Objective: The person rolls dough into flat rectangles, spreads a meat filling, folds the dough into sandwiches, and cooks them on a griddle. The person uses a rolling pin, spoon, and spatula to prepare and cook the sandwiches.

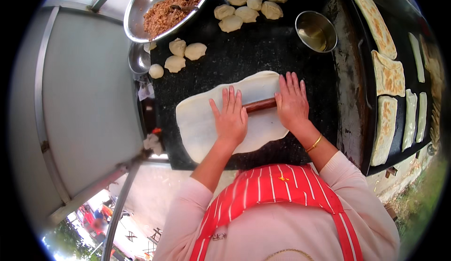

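Note:
A broad sheet of thin, pale dough [204, 120] with a wavy edge lies on the black worktop [246, 53]. Across it runs a dark wooden rolling pin [261, 105], of which only the middle shows between my hands. My left hand [230, 120] bears down on the pin's left part, fingers stretched out over the dough. On the right part rests my right hand [292, 102], its fingers pointing away from me past the dough's right edge. Both palms hold the pin from above, hiding its ends.
A steel bowl of reddish-brown filling [172, 10] with a spoon stands at upper left. Several dough pieces [246, 13] lie at the back, others [178, 56] at left. Near a metal cup of oil [316, 32], a black griddle [401, 120] at right bears browned flatbreads [384, 130].

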{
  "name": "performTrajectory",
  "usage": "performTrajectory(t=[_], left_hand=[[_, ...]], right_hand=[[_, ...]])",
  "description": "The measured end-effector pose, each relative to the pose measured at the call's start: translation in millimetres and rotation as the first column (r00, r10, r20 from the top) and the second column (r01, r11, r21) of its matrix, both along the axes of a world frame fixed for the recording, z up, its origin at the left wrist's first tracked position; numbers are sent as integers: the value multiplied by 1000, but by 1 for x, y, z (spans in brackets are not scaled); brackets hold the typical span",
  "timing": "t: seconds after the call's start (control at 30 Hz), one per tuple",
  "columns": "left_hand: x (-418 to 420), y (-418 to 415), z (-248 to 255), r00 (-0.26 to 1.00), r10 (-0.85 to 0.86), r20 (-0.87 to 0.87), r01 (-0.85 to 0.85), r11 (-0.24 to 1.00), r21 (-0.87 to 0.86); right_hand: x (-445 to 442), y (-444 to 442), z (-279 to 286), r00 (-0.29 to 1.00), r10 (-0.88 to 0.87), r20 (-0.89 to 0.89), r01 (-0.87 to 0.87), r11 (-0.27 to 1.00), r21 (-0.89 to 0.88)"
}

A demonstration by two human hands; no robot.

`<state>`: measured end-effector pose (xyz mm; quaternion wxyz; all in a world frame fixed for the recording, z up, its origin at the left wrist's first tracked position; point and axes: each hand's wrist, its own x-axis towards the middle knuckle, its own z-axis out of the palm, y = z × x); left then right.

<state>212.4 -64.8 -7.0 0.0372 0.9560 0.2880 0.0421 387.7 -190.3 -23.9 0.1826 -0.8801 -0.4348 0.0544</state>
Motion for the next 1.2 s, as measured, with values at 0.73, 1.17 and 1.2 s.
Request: performTrajectory(t=[0.73,1.17,1.2], left_hand=[[-234,-56,49,841,342,419,-131,881,-455],[-315,-92,22,635,704,318,-345,627,-699],[-310,-83,28,626,723,292,-368,604,-707]], right_hand=[[-45,-146,-31,928,-355,111,331,925,186],[62,170,72,848,-54,527,-161,922,353],[92,196,68,873,-71,482,-68,962,265]])
